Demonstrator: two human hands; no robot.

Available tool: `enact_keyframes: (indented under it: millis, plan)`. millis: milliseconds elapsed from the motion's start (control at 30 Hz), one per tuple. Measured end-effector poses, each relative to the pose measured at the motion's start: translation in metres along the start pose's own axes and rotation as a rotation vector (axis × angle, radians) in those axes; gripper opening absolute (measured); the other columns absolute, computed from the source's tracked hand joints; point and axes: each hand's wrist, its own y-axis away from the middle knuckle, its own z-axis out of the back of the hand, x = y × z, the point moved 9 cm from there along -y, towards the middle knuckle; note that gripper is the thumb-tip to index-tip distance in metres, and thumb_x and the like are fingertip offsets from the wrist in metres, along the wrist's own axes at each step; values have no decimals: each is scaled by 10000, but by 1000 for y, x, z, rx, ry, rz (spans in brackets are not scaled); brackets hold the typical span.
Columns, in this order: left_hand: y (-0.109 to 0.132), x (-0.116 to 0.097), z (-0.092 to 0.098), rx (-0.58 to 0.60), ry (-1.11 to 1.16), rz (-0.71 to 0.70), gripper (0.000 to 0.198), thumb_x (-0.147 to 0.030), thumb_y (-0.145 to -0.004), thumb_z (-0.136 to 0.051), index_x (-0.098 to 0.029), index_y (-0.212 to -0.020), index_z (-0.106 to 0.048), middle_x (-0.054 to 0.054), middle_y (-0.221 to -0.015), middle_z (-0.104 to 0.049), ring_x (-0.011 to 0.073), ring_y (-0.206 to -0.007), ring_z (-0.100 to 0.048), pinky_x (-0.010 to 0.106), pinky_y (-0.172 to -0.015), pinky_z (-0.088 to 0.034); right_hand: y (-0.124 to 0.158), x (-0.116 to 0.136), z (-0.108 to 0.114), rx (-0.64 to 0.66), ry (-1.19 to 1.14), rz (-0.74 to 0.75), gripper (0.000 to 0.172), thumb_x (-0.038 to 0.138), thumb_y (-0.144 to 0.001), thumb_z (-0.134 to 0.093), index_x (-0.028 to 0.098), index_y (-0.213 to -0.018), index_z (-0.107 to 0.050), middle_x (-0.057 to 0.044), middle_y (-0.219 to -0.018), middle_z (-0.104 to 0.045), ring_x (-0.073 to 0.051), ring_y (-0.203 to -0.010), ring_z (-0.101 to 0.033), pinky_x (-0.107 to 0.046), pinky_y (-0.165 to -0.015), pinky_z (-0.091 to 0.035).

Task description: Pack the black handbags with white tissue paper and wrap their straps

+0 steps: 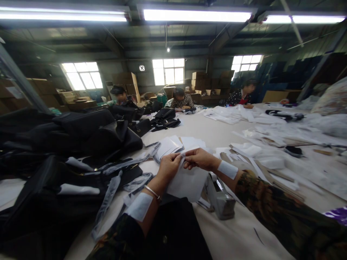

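The left hand (169, 167) and the right hand (201, 159) meet nearly tip to tip above the bench (219, 240), each closed in a pinch on a thin white piece (182, 157). The piece is located between the fingertips, over a white sheet (187, 186); whether the two are joined cannot be determined. A grey tape dispenser (223, 202) stands beside the sheet, near the right wrist. A flat black item (181, 231) lies nearer the person.

Handling: the piece is judged very light, soft and limp, easily creased or torn, and unlikely to slip under finger pressure. The suitable hold is at opposite edges, thumb against forefinger, with light, even tension; a one-ended hold would probably let it fold.
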Motion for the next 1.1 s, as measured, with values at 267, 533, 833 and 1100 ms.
enact_keyframes:
  millis: [267, 533, 833, 1100]
  plan:
    - [1, -1, 2, 3, 2, 5, 251, -335, -871, -628, -185, -940, -817, 79, -879, -792, 267, -863, -711, 343, -811, -518, -1, -1, 0, 4, -2, 14, 207, 179, -798, -777, 73, -974, -751, -93, -706, -746, -132, -605, -698, -186, -551, -571]
    - [1, -1, 3, -8, 0, -4, 254, -338, -867, -635, -184, -947, -821, 82, -836, -787, 288, -836, -708, 354, -758, -523, 0, -1, -2, 15, -10, 10, 181, 182, -790, -797, 81, -930, -745, -87, -713, -742, -142, -640, -717, -188, -560, -582]
    - [2, -3, 0, 19, -21, -17, 275, -345, -884, -619, -187, -995, -815, 60, -869, -792, 256, -833, -705, 316, -745, -510, 1, -1, -2, -5, -11, 12, 155, 148, -780, -773, 91, -921, -743, -74, -728, -738, -150, -647, -724, -185, -536, -577]
    - [3, -4, 1, 25, -30, -2, 287, -334, -883, -610, -173, -1012, -810, 70, -885, -792, 245, -848, -708, 311, -776, -512, 3, 0, -3, -2, -20, -8, 188, 192, -765, -801, 90, -904, -724, -83, -738, -743, -168, -671, -738, -202, -555, -592]
